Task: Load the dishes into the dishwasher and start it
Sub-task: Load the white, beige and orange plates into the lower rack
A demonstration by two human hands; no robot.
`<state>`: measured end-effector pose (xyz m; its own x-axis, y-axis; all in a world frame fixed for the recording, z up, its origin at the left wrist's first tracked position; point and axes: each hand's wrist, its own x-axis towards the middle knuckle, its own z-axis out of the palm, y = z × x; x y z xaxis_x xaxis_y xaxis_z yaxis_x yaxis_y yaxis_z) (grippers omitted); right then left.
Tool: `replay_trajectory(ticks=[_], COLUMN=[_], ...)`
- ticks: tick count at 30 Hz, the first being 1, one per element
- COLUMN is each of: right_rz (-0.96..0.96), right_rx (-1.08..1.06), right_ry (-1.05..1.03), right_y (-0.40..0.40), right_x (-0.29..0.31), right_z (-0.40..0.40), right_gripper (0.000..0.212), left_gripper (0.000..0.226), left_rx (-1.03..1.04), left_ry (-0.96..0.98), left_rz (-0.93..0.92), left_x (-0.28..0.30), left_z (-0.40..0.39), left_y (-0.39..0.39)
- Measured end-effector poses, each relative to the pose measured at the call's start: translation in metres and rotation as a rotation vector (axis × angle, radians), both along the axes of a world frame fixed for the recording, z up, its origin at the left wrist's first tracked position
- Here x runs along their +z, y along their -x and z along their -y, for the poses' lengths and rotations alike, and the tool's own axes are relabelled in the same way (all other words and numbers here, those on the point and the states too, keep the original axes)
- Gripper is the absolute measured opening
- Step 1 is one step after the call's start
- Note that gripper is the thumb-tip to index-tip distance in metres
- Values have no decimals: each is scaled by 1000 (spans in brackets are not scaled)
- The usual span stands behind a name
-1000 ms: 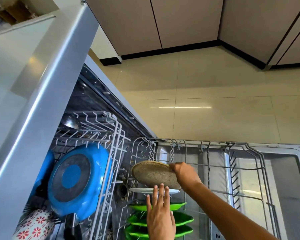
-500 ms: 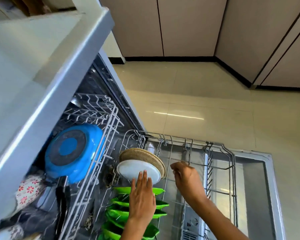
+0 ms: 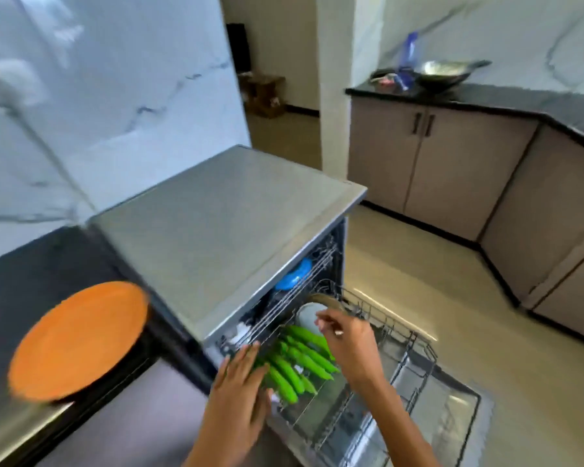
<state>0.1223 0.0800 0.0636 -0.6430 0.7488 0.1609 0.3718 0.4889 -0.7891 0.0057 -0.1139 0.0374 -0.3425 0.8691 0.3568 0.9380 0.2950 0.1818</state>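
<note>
Beside dark counter [image 3: 48, 264], both empty hands [image 3: 240, 382] hover over green plates [image 3: 300, 362].

An orange round plate [image 3: 78, 342] is seen on the black desk [image 3: 48, 264] at the near left. The dishwasher top [image 3: 223, 224] is shown in plain brushed grey. A row of bright green plates [image 3: 300, 362] is seen in the grey wire rack [image 3: 402, 358], with a white plate [image 3: 309, 315] and a tan one [image 3: 327, 301] beyond. A blue dish [image 3: 294, 276] is seen inside. The wall [image 3: 98, 96] is patterned white with grey veins. Beige cabinets [image 3: 452, 170] are topped in black at the far right.
</note>
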Motion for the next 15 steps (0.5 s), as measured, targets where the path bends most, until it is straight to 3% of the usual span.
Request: replay_trajectory(ticks=[5,11,15], right_rz=[-112,-110,-109], right_rx=[140,262,295], right_ry=[-12,-64,-10], right_y=[15,67,105], right_x=[58,79,73], right_z=[59,109,131], right_gripper=[11,11,9], left_gripper=[56,33,25], left_rx=[299,543,543], left_ry=[91,182,356], left_rz=[-26,48,17], left_x=[63,83,73], left_z=[96,146,152], left_y=[17,82,124])
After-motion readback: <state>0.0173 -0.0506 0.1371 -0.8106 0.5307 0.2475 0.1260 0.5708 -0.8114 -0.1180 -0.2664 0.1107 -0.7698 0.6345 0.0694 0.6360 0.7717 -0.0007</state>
